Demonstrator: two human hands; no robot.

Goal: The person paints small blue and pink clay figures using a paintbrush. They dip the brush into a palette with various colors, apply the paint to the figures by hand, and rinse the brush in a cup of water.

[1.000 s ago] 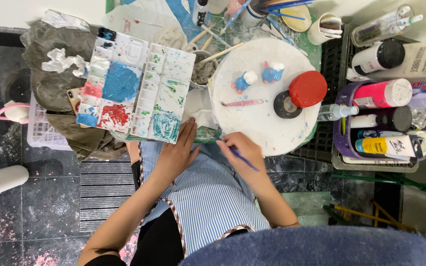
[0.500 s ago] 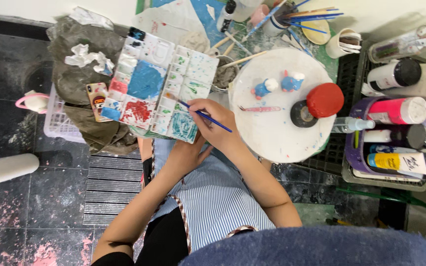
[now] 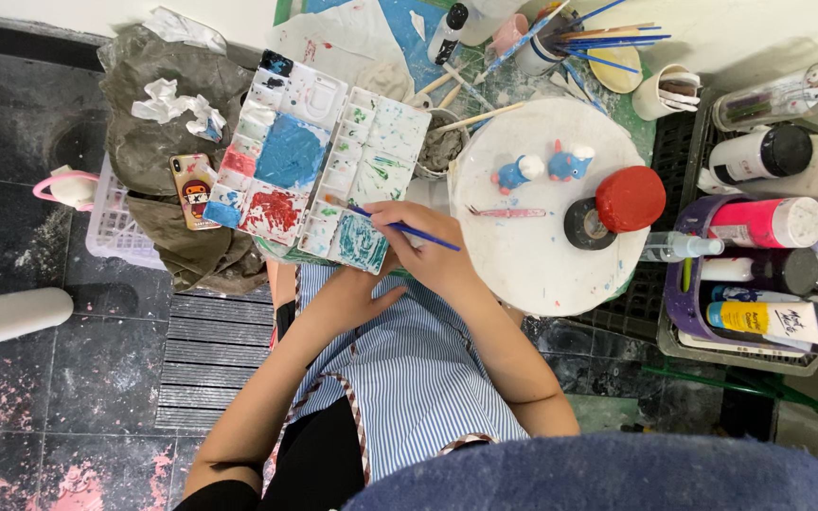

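While our left hand [image 3: 357, 295] is steadying the white plastic paint palette [image 3: 319, 161], our right hand [image 3: 423, 241] is pinching a thin blue-handled paintbrush [image 3: 407, 228] mid-shaft; it's probably featherlight and stiff.

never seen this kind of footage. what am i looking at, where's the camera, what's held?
There is no machine here: one camera worn on a person's head looks straight down at their two bare hands and striped apron.

The right hand holds a thin blue paintbrush, its tip at a teal well of the paint palette. The left hand rests below the palette's near edge and holds nothing that I can see.

Beside the palette is a round white turntable with two small blue figurines, a red lid and a dark tape roll. Further right, a crate of paint bottles. On the left, a phone lies on a grey cloth.
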